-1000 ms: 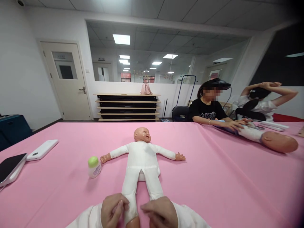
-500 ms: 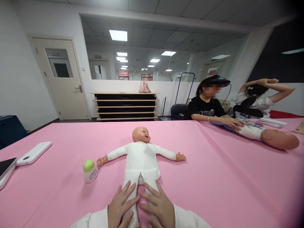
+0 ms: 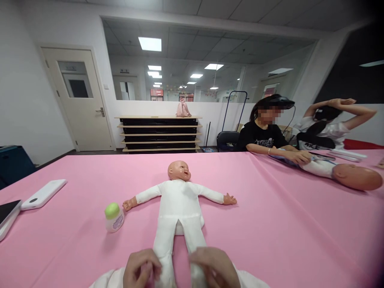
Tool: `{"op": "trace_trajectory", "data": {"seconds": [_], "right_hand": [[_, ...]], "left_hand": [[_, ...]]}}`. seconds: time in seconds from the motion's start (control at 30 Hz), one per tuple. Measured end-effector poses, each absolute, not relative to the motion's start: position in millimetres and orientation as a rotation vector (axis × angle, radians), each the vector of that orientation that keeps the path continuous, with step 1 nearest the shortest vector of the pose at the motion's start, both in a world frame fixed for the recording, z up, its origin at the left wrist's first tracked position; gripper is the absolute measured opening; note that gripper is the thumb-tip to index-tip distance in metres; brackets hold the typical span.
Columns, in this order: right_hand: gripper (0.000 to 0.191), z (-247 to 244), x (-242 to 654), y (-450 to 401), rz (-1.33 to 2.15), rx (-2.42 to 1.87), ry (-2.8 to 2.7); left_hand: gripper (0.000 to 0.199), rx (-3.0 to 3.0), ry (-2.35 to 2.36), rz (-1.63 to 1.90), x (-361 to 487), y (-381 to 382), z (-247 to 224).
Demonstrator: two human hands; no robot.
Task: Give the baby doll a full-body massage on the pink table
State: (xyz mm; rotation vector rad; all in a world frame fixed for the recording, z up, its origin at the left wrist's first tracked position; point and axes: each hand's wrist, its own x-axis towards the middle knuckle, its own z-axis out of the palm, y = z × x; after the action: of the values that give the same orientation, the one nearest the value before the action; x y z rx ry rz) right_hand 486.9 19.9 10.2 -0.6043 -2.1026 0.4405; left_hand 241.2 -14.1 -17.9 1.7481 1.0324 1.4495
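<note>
A baby doll point(image 3: 180, 204) in a white cloth body lies face up on the pink tablecloth, arms spread, legs toward me. My left hand point(image 3: 141, 267) is curled with its fingers closed at the outer side of the leg on the left; no held thing shows in it. Over the other leg, my right hand point(image 3: 217, 266) has its fingers bent inward, blurred by motion, and it hides part of that leg. Whether it grips the leg cannot be seen. Near the doll's hand on the left stands a small bottle point(image 3: 114, 218) with a green cap.
On the left lie a white device point(image 3: 45, 194) and a dark-screened one point(image 3: 8, 216). At the right, a person in black point(image 3: 264, 136) handles another doll point(image 3: 354, 176). Another person point(image 3: 328, 124) sits beyond with arms raised. Behind the table are shelves point(image 3: 159, 134).
Both my hands moved down the legs toward me, from flat with spread fingers to curled. The doll's upper legs are now uncovered. The person at the right shifted their hands.
</note>
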Motion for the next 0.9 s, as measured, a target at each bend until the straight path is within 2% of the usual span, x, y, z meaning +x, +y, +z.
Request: {"op": "trace_trajectory", "data": {"seconds": [0.1, 0.27, 0.4, 0.67, 0.9], "right_hand": [[0.032, 11.8, 487.7, 35.9, 0.561, -0.917, -1.722], [0.048, -7.7, 489.1, 85.0, 0.973, -1.19, -1.193], [0.042, -19.1, 495.1, 106.6, 1.219, -1.221, -0.95], [0.023, -19.2, 500.7, 118.2, 1.434, -1.078, -0.715], [0.012, -16.5, 498.0, 132.8, 1.565, -1.015, -0.553]], "left_hand": [[0.037, 1.53, 1.168, 1.464, 240.6, 2.6, -12.9], [0.033, 1.243, 1.268, 1.438, 239.0, 18.7, -13.6], [0.038, 1.073, 1.216, 1.415, 238.7, 19.9, -12.8], [0.055, 0.836, 1.136, 1.462, 235.5, 30.2, -15.7], [0.042, 0.681, 1.098, 1.488, 234.0, 40.2, -20.5]]}}
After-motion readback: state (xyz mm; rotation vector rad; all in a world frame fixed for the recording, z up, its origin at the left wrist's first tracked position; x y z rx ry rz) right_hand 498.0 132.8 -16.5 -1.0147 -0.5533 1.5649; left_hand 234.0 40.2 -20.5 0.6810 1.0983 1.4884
